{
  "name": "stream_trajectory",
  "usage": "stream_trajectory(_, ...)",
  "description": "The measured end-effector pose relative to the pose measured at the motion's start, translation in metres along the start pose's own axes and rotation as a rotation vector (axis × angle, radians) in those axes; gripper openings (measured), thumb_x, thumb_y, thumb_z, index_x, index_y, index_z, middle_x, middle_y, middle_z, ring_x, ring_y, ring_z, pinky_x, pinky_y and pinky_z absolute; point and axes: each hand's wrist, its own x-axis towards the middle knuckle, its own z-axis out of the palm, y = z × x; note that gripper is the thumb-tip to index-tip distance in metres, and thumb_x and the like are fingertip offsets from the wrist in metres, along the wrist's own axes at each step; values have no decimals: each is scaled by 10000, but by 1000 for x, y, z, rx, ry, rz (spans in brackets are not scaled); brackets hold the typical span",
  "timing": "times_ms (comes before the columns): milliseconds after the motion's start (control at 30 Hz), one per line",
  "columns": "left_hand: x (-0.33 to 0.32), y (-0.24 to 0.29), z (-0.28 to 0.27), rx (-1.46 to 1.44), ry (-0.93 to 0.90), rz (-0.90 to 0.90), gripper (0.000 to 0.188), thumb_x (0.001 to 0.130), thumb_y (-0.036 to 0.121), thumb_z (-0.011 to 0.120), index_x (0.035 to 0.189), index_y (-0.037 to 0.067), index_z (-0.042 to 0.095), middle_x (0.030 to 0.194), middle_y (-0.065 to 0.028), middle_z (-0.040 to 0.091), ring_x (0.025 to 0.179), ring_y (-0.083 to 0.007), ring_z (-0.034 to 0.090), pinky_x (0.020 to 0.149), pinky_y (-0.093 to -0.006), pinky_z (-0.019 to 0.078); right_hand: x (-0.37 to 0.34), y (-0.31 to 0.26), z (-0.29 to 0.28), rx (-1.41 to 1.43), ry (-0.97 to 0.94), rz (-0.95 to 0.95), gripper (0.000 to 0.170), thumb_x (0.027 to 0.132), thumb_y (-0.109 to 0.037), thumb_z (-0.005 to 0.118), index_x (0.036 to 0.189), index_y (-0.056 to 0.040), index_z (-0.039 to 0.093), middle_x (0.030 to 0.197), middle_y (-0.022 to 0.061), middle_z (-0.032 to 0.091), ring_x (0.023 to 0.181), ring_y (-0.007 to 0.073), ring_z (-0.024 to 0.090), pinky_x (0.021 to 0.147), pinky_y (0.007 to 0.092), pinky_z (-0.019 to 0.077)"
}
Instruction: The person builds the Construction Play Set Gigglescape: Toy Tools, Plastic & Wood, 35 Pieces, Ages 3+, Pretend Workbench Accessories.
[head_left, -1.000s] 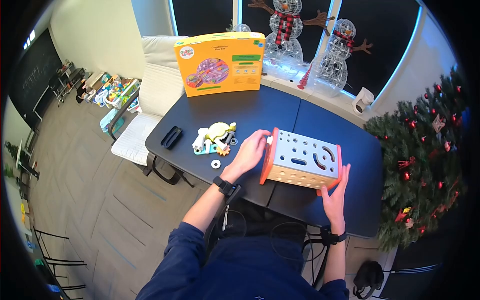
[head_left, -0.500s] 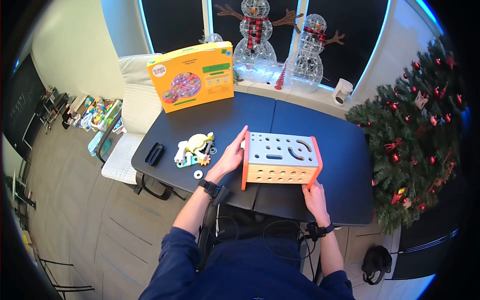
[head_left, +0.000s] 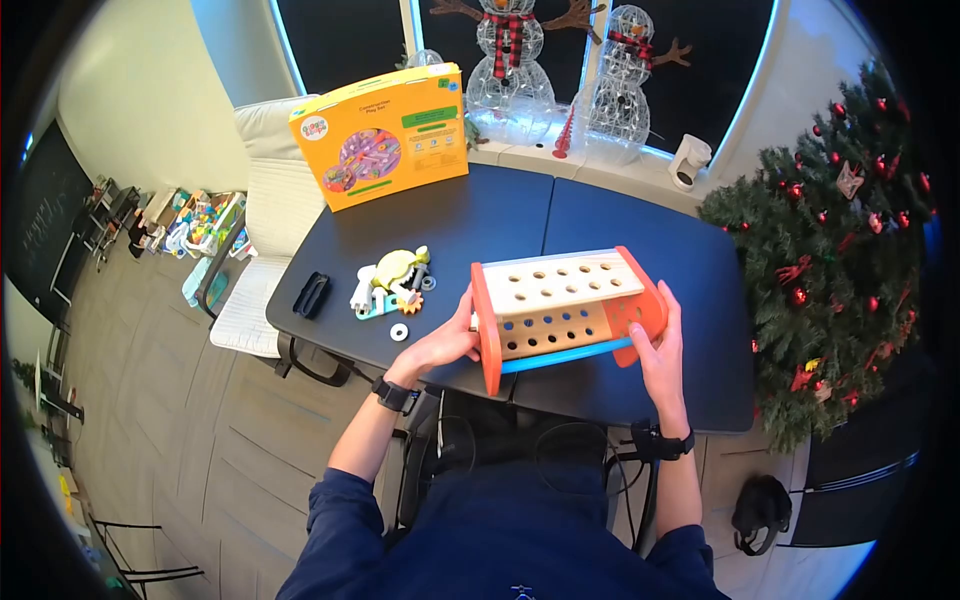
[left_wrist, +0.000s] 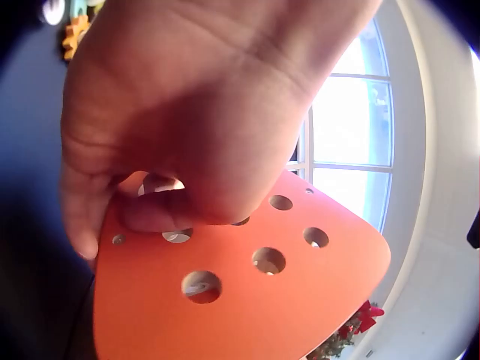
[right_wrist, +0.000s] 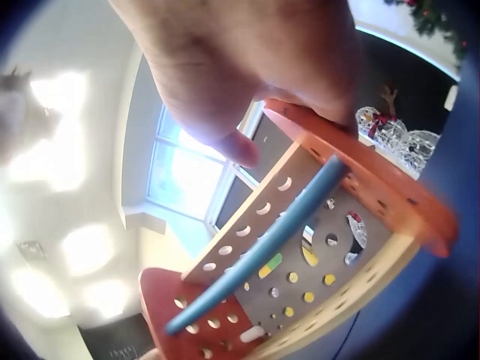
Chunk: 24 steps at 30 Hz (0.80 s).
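Both hands hold a wooden toy toolbox [head_left: 560, 275] with orange-red end panels, hole-drilled sides and a blue rod [head_left: 565, 357]. It is tipped so its open side, with the rod, faces the person. My left hand [head_left: 443, 345] grips the left end panel [left_wrist: 240, 322], fingers at its edge and thumb bent against its outer face in the left wrist view. At the other end, my right hand [head_left: 662, 355] grips the right end panel [right_wrist: 375, 176], thumb toward the inside and fingers behind. Through the opening, the right wrist view shows the grey panel [right_wrist: 300, 262] with round and curved cutouts.
Left of the toolbox lie a pile of toy parts [head_left: 400, 265], an orange gear [head_left: 410, 303] and a white ring [head_left: 399, 332]. A black tray [head_left: 311, 295] sits near the table's left edge. The yellow box [head_left: 385, 145] stands behind; a decorated tree [head_left: 820, 260] flanks the right.
The toolbox has been rolled over: its grey panel faced up before, and now a light wooden side does, with the blue rod toward the person. The right hand has shifted up its end panel.
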Motion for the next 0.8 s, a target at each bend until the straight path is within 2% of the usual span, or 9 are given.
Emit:
stream_trajectory(100,-15,5,3,-139,-66,-194,997,1007,66,532,1752,226,-112,1132,-151,705,780,-157,733,706,-320,628,1,-1,0,-257,-19,-107,635,1083,-45,569,1676,-51,340,1259,186,757,1060,291,768,961,420,594)
stream_trajectory(167,-17,-5,5,-216,-88,-242,868,1062,114,483,1752,209,-33,926,-92,707,606,-115,673,592,-277,605,2,-10,-1,-256,-63,56,631,1086,-44,554,1681,-55,345,1295,205,742,1100,299,754,988,415,573)
stream_trajectory(200,-19,-8,5,-237,-122,-266,830,1077,123,473,1750,204,-6,926,-93,706,608,-111,673,593,-270,605,4,-13,-2,-256,-84,136,629,1088,-43,547,1684,-57,348,1312,215,735,1119,302,748,1001,413,562)
stream_trajectory(300,-22,-12,5,-284,-222,-340,728,1116,145,447,1739,189,73,925,-94,704,613,-101,670,597,-253,608,11,-14,1,-376,-106,68,590,1107,-69,529,1673,-52,361,1172,300,747,1045,454,754,899,484,581)
stream_trajectory(400,-24,-18,13,-324,-285,-393,662,1133,142,426,1723,172,130,924,-91,704,614,-96,667,603,-252,614,28,-12,2,-562,-120,112,548,1121,-142,539,1646,-46,415,1071,316,747,990,509,724,847,519,578)
stream_trajectory(600,-17,-28,17,-217,-204,-299,672,1084,79,402,1706,126,155,898,-62,690,628,-84,656,629,-232,606,42,-5,3,-603,-127,237,535,1127,-210,541,1635,-68,448,904,302,734,910,516,722,802,568,561)
stream_trajectory(733,-13,-29,18,-128,-168,-276,816,1083,114,423,1743,83,-56,896,-24,663,627,-70,617,627,-232,587,45,1,6,-646,-120,230,524,1132,-230,525,1631,-83,458,912,307,734,917,515,723,803,577,558)
stream_trajectory(767,-11,-35,18,-127,-150,-299,874,1097,154,441,1721,40,-161,885,-35,655,642,-85,615,622,-251,579,47,1,7,-655,-124,235,523,1132,-232,524,1629,-83,460,920,308,735,923,515,723,807,580,558)
stream_trajectory(800,-11,-40,20,-118,-105,-283,830,1101,191,476,1724,68,-57,893,-32,627,661,-86,602,610,-250,566,49,0,8,-664,-127,240,521,1132,-234,522,1628,-83,462,927,310,736,928,515,723,811,582,558)
